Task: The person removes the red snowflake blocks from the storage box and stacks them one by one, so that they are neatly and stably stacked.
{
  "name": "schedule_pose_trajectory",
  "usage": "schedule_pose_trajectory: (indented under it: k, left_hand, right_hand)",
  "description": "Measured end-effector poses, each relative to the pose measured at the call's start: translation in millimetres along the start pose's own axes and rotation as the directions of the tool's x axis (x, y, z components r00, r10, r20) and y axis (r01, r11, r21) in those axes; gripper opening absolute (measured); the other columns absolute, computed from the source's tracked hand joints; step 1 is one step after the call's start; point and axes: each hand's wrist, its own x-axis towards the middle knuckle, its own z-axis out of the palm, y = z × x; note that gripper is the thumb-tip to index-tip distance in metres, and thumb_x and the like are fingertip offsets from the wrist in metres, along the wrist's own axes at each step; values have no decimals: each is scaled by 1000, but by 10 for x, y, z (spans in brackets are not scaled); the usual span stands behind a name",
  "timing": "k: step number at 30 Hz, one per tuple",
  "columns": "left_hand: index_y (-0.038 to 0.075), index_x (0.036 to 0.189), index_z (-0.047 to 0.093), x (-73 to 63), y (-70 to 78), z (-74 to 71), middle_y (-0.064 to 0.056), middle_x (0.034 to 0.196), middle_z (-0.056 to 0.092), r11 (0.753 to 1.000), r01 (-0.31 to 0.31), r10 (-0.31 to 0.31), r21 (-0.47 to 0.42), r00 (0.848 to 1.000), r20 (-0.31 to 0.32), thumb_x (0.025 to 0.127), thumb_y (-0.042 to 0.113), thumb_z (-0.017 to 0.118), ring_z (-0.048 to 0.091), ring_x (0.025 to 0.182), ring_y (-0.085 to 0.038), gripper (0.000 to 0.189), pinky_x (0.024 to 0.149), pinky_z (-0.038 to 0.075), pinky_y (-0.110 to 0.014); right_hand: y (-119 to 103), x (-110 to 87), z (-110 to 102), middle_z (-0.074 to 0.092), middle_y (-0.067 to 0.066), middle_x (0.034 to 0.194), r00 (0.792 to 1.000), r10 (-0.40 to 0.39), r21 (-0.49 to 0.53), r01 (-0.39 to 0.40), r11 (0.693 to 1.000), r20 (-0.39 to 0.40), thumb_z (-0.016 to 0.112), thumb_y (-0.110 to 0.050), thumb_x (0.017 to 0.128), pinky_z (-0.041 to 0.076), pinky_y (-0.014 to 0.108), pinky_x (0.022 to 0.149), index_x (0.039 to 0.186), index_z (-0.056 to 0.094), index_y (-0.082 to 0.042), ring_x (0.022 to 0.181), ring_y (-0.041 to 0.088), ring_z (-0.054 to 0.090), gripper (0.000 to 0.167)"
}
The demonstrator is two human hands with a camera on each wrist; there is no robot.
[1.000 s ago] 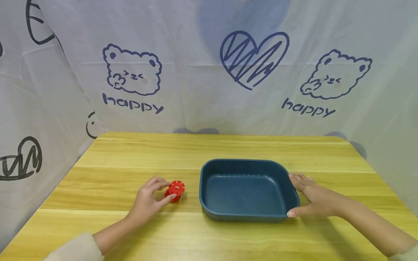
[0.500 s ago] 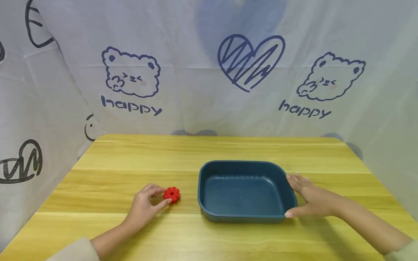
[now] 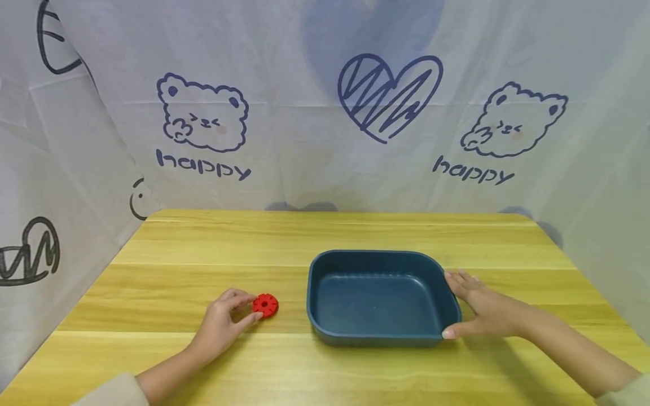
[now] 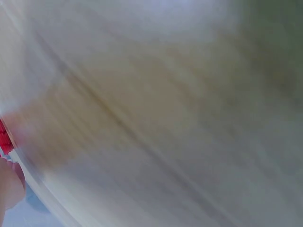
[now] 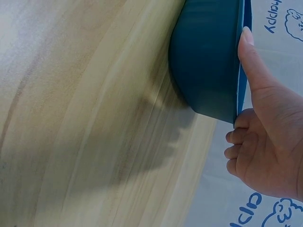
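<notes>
At the left of the table, my left hand (image 3: 217,326) pinches a small stack of red notched plastic discs (image 3: 266,305) between thumb and fingers. The top disc lies flat, with a round hole in its middle. Only a red edge of the discs (image 4: 4,137) shows in the left wrist view, beside part of a hand. My right hand (image 3: 486,311) grips the right end of a dark blue plastic tub (image 3: 376,339), thumb at the front corner and fingers at the back of that end. In the right wrist view its thumb lies along the rim of the tub (image 5: 208,61).
The tub stands upright on a yellow wood-grain table (image 3: 228,242), with bare floor inside it. Behind and to the left hangs a white cloth (image 3: 294,129) printed with bears and a heart. A strip of tabletop lies between the discs and the tub.
The top red disc, tilted and raised a second ago, now lies flat on the stack. My left hand has lowered slightly with it. The right hand stays on the tub; the head view shifted a little.
</notes>
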Motion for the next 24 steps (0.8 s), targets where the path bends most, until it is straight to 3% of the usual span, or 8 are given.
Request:
schedule_pose_trajectory:
  k: [16,24]
  left_hand:
    - [-1,97,69,-15,-63,-20,-6,91,63,998,-57,57,7,998,34,73,5,75,52,74,-7,25,61,48,-18]
    - [-2,101,68,3,-52,-37,-6,94,63,998,-55,54,10,996,72,75,6,74,57,80,-14,27,66,50,-21]
  right_hand:
    - [-4,3,7,11,33,149,1000,10,15,-10,1000,7,68,-56,74,15,71,101,142,15,13,133,57,7,110]
    - [-9,-2,12,12,32,149,1000,12,12,-12,1000,4,69,-55,74,15,70,102,142,16,13,133,57,8,110]
